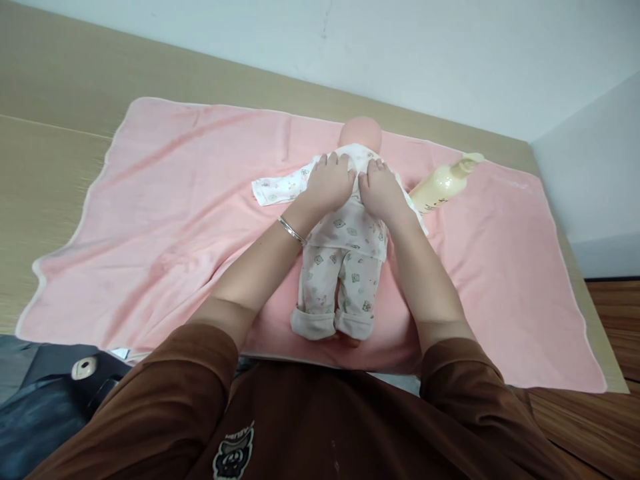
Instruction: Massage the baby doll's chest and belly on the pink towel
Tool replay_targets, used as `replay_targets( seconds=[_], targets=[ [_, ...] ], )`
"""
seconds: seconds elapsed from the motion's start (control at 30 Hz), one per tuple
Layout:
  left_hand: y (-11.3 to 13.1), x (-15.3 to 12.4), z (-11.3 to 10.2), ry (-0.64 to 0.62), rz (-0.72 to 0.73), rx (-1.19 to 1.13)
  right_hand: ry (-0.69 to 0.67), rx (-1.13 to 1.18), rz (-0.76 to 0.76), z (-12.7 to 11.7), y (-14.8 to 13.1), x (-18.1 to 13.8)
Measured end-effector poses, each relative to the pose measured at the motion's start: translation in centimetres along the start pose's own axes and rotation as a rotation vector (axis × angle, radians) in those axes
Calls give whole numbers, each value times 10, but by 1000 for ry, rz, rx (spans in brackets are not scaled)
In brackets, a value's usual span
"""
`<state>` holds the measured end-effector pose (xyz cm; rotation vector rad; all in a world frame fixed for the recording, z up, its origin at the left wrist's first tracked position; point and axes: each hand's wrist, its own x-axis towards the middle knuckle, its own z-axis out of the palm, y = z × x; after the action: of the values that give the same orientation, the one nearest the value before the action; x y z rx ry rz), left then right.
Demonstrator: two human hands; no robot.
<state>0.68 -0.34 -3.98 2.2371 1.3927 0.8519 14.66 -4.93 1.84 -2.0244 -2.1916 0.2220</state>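
My left fingers (333, 161) and right fingers (373, 168) lay bent on the upper shirt (346, 217) of the doll (345, 237); I couldn't tell whether they pinched it. The doll lay centrally, head (361, 132) towards twelve o'clock, seemingly so I reached both sides evenly. A pink towel (500, 280) probably cushioned it; a bottle (440, 185) was at two.

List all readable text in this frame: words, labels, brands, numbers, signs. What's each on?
Nothing reads with certainty.
Pale yellow plastic pump bottle: dark lettering, tilted and too blurred to read.
Brown cloth shirt: small letters above the dark animal-face badge, too distorted to read reliably.
Pink cloth blanket: faint pale marking near its far right corner; can't tell whether it's text.
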Motion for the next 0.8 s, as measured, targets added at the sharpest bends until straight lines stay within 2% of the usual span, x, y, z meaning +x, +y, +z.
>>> replay_targets(
  seconds=[0.13, 0.2, 0.27, 0.4, 0.5, 0.6, 0.7, 0.8],
  targets=[
    [33, -20, -23, -152, 118, 151, 53, 38, 48, 6, 8, 9],
    [39, -19, -30, -208, 112, 174, 40, 12, 42, 7, 9, 9],
    [35, -13, -29, -224, 69, 152, 5, -16, 40, 5, 9, 8],
    [11, 5, -10, -94, 32, 46, -93, -24, -3, -1, 9, 4],
    [-2, 13, 0, 3, -50, -45, -151, -41, -61, -6, 7, -2],
    [-9, 16, -2, 71, -134, -152, -188, -42, -86, -10, 2, -7],
    [-7, 14, -10, 130, -176, -237, -164, 5, -63, -8, -1, -5],
    [6, 8, -18, 54, -147, -95, -73, 64, 10, -2, 6, 6]
  ],
)
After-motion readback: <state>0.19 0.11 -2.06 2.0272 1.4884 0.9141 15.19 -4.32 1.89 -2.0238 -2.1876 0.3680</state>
